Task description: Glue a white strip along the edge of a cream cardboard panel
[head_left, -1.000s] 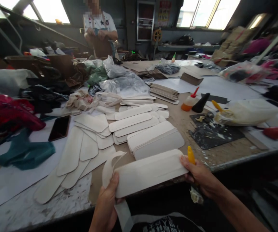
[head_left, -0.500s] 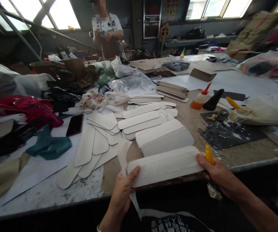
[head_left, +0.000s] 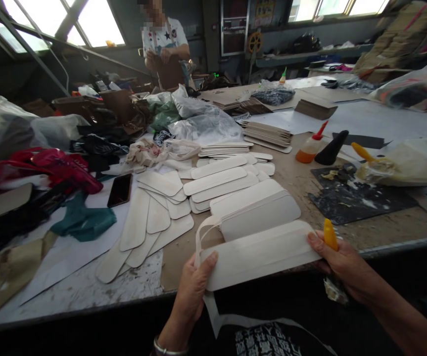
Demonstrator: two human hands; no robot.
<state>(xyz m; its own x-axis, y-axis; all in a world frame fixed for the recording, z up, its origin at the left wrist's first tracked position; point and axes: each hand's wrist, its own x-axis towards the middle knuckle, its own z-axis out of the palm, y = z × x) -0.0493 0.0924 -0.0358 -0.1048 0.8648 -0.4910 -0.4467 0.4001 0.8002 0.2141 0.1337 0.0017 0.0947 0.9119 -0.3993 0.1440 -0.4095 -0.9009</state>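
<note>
A long white panel (head_left: 261, 253) with rounded corners is stretched between my hands at the table's front edge. My left hand (head_left: 191, 282) pinches its left end, thumb on top, along with a narrow white strip (head_left: 199, 236) that loops up behind the thumb and trails down below. At the panel's right end, my right hand (head_left: 341, 259) grips with the thumb on top. That hand also keeps a yellow-handled glue brush (head_left: 330, 235) between its fingers, the glue-crusted end hanging beneath. Just beyond lie more white panels (head_left: 260, 210) in overlapping piles.
On the right are a black glue-smeared board (head_left: 359, 195), a red-tipped bottle (head_left: 311, 143), and a plastic container (head_left: 417, 163) with another yellow handle. A phone (head_left: 119, 190), teal cloth (head_left: 83, 217) and red bags (head_left: 46, 170) lie left. Another person (head_left: 165, 39) stands across the table.
The white strip by my left hand has turned from a broad flap into a thin loop. Both hands and the panel appear slightly farther right. The person opposite now has a brown piece raised.
</note>
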